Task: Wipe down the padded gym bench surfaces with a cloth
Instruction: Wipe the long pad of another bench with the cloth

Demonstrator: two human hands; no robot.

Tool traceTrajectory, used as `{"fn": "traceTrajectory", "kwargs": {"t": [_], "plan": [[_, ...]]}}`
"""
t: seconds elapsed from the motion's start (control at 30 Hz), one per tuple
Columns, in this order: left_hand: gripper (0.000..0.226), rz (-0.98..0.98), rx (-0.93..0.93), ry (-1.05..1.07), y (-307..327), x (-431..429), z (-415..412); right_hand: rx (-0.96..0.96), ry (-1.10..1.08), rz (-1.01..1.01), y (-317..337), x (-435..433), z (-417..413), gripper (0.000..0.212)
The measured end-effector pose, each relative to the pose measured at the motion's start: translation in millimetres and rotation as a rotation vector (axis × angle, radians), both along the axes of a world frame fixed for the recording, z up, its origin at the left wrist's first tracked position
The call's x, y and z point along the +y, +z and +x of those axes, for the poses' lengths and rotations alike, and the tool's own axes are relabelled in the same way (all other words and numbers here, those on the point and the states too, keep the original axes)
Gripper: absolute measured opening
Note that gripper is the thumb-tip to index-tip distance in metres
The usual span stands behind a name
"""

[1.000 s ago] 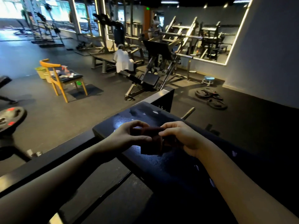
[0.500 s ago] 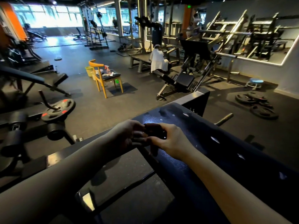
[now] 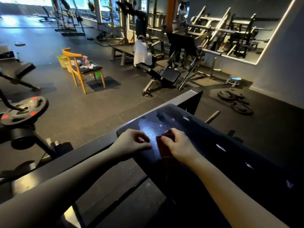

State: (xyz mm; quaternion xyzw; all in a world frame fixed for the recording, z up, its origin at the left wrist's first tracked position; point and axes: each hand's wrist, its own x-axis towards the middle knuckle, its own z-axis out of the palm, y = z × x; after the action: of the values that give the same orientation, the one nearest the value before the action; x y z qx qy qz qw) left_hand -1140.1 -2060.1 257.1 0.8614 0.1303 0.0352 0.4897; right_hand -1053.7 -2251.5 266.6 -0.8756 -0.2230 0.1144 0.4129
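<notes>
Okay, right hand (image 3: pixel 180 146) is gripping the cloth (image 3: pixel 162 145), fingers curling over its top edge and holding it down on the pad (image 3: pixel 213 129). Cloth is dark red and bunched, lying on the near-left part of the pad, just beside the glare patch. Its lower end is running under the palm and blending into the dark vinyl, so the full outline is hard to make out.

Left hand (image 3: pixel 131 142) is sitting just left of the cloth, not touching it, over the pad's left edge. Its fingers are curling in with the thumb meeting the fingertips, clenched on nothing visible. Both forearms are coming in from the bottom and are getting cut off there.

Pad is running from the bottom right up toward the centre, its near end cropped. Pale flecks are dotting it: tears or drops, cannot tell. Bar (image 3: pixel 82 160) is running alongside the pad's left side.

Farther out, a plate (image 3: pixel 24 111) is sitting on a machine at left, partly cropped. Chair (image 3: pixel 79 66) is standing mid-floor with a spray bottle (image 3: pixel 86 60) and blurred small items on its seat, and buckets (image 3: pixel 62 60) are half hiding behind it. Person in white (image 3: pixel 142 53) is sitting beyond, back turned. More plates (image 3: pixel 235 101) are lying on the floor at right, near a stool (image 3: pixel 235 79).
</notes>
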Motion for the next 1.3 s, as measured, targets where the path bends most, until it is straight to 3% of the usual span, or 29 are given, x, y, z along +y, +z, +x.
{"fn": "traceTrajectory", "kwargs": {"t": [0.1, 0.17, 0.23, 0.3, 0.4, 0.53, 0.63, 0.73, 0.8, 0.93, 1.03, 1.1, 1.2, 1.3], "plan": [[0.056, 0.371, -0.059, 0.020, -14.0, 39.3, 2.2, -0.184, -0.179, -0.259, 0.2, -18.6, 36.3, 0.023], [0.106, 0.552, -0.055, -0.011, -21.1, 60.9, 6.4, -0.234, -0.294, -0.394, 0.5, -24.4, 61.2, 0.025], [0.144, 0.645, 0.030, -0.082, -27.5, 76.9, 10.7, -0.246, -0.360, -0.495, -6.4, -16.6, 85.1, 0.027], [0.159, 0.669, 0.106, -0.165, -28.2, 86.7, 11.2, -0.249, -0.398, -0.551, -16.2, 2.5, 101.8, 0.029], [0.155, 0.698, 0.063, -0.205, -32.7, 91.7, 6.3, -0.362, -0.331, -0.641, -27.1, 39.6, 104.7, 0.026], [0.116, 0.717, -0.089, -0.129, -48.9, 91.4, 9.7, -0.423, -0.171, -0.582, -29.4, 70.5, 78.5, 0.024], [0.114, 0.711, -0.076, -0.114, -51.3, 90.5, 10.7, -0.404, 0.100, -0.487, -25.9, 91.0, 37.7, 0.021], [0.114, 0.727, -0.040, -0.115, -52.7, 91.3, 10.3, -0.525, 0.371, -0.432, -28.8, 95.3, 0.0, 0.018], [0.113, 0.725, -0.033, -0.105, -54.1, 90.5, 10.1, -0.598, 0.335, -0.458, -33.6, 78.4, 21.3, 0.017], [0.113, 0.689, -0.032, -0.082, -52.9, 87.6, 9.0, -0.521, -0.136, -0.738, -24.3, 44.5, 135.6, 0.024], [0.117, 0.686, -0.014, -0.060, -52.5, 86.9, 10.5, -0.414, -0.301, -0.623, -22.1, 59.3, 156.9, 0.027], [0.118, 0.682, -0.004, -0.054, -50.6, 86.1, 9.6, -0.413, -0.159, -0.545, -27.5, 91.9, 113.4, 0.025], [0.117, 0.692, -0.008, -0.056, -49.7, 84.8, 6.7, -0.495, 0.267, -0.431, -30.4, 112.3, 14.4, 0.023], [0.118, 0.710, -0.001, -0.066, -51.0, 84.7, 5.6, -0.650, 0.328, -0.389, -36.0, 83.9, 19.9, 0.026]]}}
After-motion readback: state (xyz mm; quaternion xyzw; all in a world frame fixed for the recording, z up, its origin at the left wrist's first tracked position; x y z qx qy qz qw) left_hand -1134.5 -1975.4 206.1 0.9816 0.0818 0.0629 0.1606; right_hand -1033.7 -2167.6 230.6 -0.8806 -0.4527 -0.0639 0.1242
